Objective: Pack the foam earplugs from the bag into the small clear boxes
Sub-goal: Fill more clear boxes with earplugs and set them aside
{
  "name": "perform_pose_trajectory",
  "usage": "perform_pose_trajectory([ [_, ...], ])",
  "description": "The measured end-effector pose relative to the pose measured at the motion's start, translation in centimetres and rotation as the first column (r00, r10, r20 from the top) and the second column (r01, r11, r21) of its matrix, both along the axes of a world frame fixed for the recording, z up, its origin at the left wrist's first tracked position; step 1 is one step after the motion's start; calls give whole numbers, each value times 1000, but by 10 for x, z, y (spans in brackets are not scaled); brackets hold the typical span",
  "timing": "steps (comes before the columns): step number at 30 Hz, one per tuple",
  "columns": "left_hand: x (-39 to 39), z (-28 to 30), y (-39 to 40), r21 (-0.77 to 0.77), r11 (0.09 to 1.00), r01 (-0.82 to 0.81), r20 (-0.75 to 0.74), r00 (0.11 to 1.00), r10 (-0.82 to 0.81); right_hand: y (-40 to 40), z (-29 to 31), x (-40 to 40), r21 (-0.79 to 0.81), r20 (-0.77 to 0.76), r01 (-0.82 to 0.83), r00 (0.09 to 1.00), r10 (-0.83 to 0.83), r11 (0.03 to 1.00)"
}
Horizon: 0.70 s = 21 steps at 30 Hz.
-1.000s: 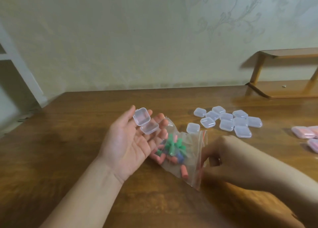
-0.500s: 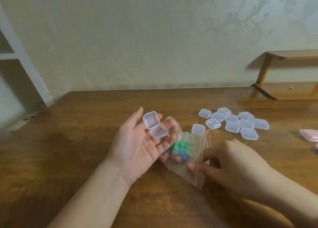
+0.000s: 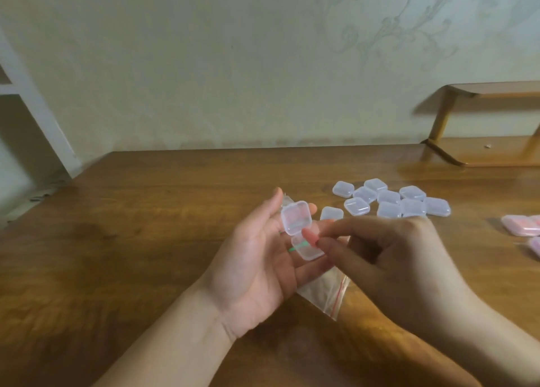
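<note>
Now an earplug is brought to the open box at frame centre.

A pink foam earplug (image 3: 310,237), light and squashy, best taken mid-length, is pinched by the right hand (image 3: 388,258), out of the bag (image 3: 324,291) entered earlier; the clear box (image 3: 301,230) is cradled on the flat left hand (image 3: 257,258).
</note>
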<state>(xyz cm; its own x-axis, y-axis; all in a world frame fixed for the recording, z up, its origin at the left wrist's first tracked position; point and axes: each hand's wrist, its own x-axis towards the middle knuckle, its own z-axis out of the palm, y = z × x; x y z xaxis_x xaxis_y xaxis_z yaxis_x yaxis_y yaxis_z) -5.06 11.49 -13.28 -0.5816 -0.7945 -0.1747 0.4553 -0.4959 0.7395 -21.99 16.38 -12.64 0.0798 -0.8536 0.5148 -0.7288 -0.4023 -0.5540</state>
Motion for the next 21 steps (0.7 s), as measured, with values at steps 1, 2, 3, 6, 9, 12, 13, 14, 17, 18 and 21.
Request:
perform_pose_trajectory([
  [1,0,-1,0,-8,1000,11,5,1000,-11,-1,-3,1,6,-22,2,1000,-2,1000],
  [2,-1,-2,-1,-13,1000,12,16,1000,-12,-2,-5,1,16,-48,6,999,-6,1000],
  [3,-1,-3,-1,-15,1000,9,31,999,-8,-3,-6,1,25,-66,14,998,-12,1000],
  [6,-1,-4,-2,-28,1000,6,69,998,-4,-5,-9,1,51,-113,46,993,-40,998],
  [9,-1,-4,-2,-34,999,4,77,997,-1,-3,-6,1,72,-146,48,989,-37,996],
  [12,1,-2,-3,-32,999,0,61,998,2,1,2,-1,88,-113,14,994,-4,996],
  [13,2,-1,-3,-25,1000,-1,50,999,2,3,6,-3,88,-73,2,997,4,996],
  [14,3,1,-4,-13,1000,-6,39,999,7,5,11,-7,81,-28,3,1000,0,997],
  [17,10,5,-7,20,998,-67,23,998,66,6,27,-25,132,-8,79,997,-79,988],
  [18,12,8,-9,28,995,-97,21,995,97,5,30,-31,217,-97,107,991,-88,970],
  [21,20,8,-18,71,961,-267,10,964,267,0,27,-35,508,-394,143,915,82,849],
])
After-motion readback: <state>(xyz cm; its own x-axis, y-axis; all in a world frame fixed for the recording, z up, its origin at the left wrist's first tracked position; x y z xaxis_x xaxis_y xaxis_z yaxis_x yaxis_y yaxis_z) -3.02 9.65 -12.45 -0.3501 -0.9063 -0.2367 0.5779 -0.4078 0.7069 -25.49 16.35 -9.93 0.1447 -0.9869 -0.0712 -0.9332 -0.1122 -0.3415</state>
